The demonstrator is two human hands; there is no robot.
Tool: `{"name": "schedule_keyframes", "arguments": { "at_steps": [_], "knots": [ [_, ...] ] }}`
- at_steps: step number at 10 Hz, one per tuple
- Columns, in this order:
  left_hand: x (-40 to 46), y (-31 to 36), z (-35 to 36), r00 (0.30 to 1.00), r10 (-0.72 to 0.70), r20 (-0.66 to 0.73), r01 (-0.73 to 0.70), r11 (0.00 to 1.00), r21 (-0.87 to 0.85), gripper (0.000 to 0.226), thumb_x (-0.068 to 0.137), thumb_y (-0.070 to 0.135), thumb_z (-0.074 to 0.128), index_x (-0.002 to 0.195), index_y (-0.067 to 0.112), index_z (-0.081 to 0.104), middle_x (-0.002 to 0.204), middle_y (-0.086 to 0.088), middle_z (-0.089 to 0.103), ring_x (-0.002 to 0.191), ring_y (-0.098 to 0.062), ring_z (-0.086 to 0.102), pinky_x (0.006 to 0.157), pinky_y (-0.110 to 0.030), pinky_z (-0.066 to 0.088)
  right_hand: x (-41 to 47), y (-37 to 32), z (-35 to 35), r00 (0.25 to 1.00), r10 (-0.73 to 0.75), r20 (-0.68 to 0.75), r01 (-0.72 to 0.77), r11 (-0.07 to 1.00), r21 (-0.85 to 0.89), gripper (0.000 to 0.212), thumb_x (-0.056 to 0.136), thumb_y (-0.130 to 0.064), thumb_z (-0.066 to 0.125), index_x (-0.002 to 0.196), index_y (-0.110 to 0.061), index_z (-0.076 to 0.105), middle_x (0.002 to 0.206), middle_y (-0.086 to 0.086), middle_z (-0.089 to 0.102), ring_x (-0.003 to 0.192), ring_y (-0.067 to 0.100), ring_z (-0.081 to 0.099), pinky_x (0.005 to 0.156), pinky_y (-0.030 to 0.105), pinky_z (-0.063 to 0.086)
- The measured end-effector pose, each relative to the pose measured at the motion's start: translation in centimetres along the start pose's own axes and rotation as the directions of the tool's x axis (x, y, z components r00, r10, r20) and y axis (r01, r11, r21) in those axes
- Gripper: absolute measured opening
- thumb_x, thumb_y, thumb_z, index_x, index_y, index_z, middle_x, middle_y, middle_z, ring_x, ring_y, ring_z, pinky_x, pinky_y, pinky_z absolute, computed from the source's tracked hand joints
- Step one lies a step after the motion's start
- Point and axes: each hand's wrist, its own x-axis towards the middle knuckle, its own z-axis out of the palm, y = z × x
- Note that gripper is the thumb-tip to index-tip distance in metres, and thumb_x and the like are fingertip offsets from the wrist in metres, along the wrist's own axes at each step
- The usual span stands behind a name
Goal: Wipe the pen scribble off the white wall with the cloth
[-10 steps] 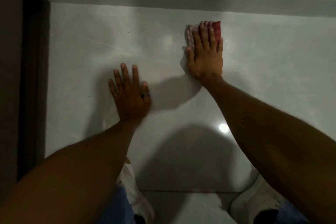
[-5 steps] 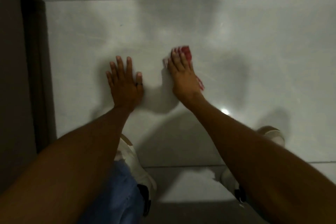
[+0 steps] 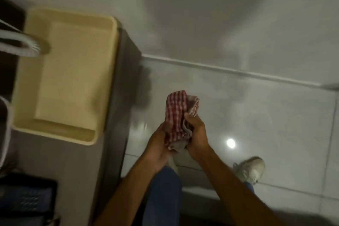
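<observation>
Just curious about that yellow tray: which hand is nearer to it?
Left. The left hand is on the cloth's tray-facing side; the right hand grips its far side from the yellow tray.

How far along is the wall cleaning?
Wiping seems over or paused: both hands, left hand and right hand, bunch the red checked cloth away from the wall. No scribble shows on the visible, blurred stretch. Left: perhaps putting the cloth away.

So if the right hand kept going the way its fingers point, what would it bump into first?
The right hand points up and leftward into the checked cloth, which it already grips together with the left hand. Beyond the cloth, probably the white wall, though depth is unclear.
</observation>
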Motion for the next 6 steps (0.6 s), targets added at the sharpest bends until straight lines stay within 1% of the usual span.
{"name": "schedule_keyframes", "arguments": {
  "at_steps": [1, 2, 3, 4, 5, 6],
  "knots": [
    [-3.5, 4.1, -3.4, 0.971, 0.238, -0.022, -0.238, 0.971, 0.0, 0.048, 0.095, 0.024, 0.073, 0.14, 0.007, 0.066, 0.125, -0.024, 0.078, 0.107, -0.04, 0.078, 0.087, -0.048, 0.064, -0.2, -2.3, 7.3, 0.985, -0.15, 0.081, 0.169, 0.91, -0.379, 0.05, 0.088, -0.038, 0.081, 0.129, -0.012, 0.073, 0.117, 0.01, 0.082, 0.11, 0.031, 0.079, 0.097, 0.046, 0.065],
    [-4.4, 9.4, -7.1, 0.89, 0.449, -0.085, -0.439, 0.891, 0.114, 0.04, 0.101, 0.012, 0.069, 0.14, 0.009, 0.068, 0.122, -0.023, 0.079, 0.105, -0.045, 0.078, 0.092, -0.057, 0.062, 2.2, -4.0, 14.9, 0.919, -0.354, 0.173, 0.371, 0.627, -0.686, 0.025, 0.091, -0.032, 0.084, 0.112, -0.02, 0.076, 0.105, -0.002, 0.081, 0.102, 0.021, 0.077, 0.088, 0.036, 0.066],
    [-2.7, 14.1, -11.5, 0.768, 0.597, -0.231, -0.56, 0.802, 0.21, 0.035, 0.103, -0.002, 0.064, 0.137, 0.008, 0.071, 0.114, -0.014, 0.082, 0.1, -0.04, 0.077, 0.085, -0.051, 0.063, 6.0, -4.5, 21.8, 0.771, -0.519, 0.369, 0.5, 0.134, -0.856, 0.027, 0.088, -0.038, 0.081, 0.096, -0.015, 0.071, 0.113, 0.016, 0.075, 0.108, 0.033, 0.07, 0.095, 0.045, 0.057],
    [-0.1, 17.9, -15.1, 0.699, 0.656, -0.285, -0.595, 0.754, 0.277, 0.036, 0.103, -0.004, 0.063, 0.135, 0.012, 0.071, 0.109, -0.009, 0.081, 0.097, -0.031, 0.077, 0.079, -0.04, 0.064, 10.3, -3.8, 26.4, 0.673, -0.498, 0.547, 0.465, -0.29, -0.836, 0.037, 0.088, -0.031, 0.066, 0.114, -0.007, 0.076, 0.147, 0.017, 0.062, 0.143, 0.034, 0.053, 0.123, 0.043, 0.042],
    [2.1, 21.0, -16.7, 0.734, 0.637, -0.235, -0.523, 0.751, 0.404, 0.045, 0.103, -0.003, 0.064, 0.147, 0.008, 0.065, 0.121, -0.017, 0.075, 0.118, -0.043, 0.073, 0.084, -0.042, 0.065, 12.2, -3.5, 29.2, 0.722, -0.393, 0.569, 0.37, -0.475, -0.798, 0.05, 0.091, -0.022, 0.058, 0.138, -0.006, 0.065, 0.173, 0.019, 0.031, 0.167, 0.036, 0.012, 0.138, 0.049, 0.005],
    [0.9, 22.3, -15.1, 0.75, 0.591, -0.299, -0.255, 0.674, 0.693, 0.066, 0.102, 0.022, 0.073, 0.162, 0.014, 0.048, 0.155, -0.021, 0.058, 0.143, -0.044, 0.056, 0.107, -0.047, 0.055, 10.5, -4.7, 28.1, 0.694, -0.394, 0.602, 0.361, -0.534, -0.765, 0.04, 0.096, -0.023, 0.059, 0.13, -0.007, 0.072, 0.179, 0.017, 0.017, 0.168, 0.037, 0.0, 0.136, 0.051, -0.004]
  ]
}}
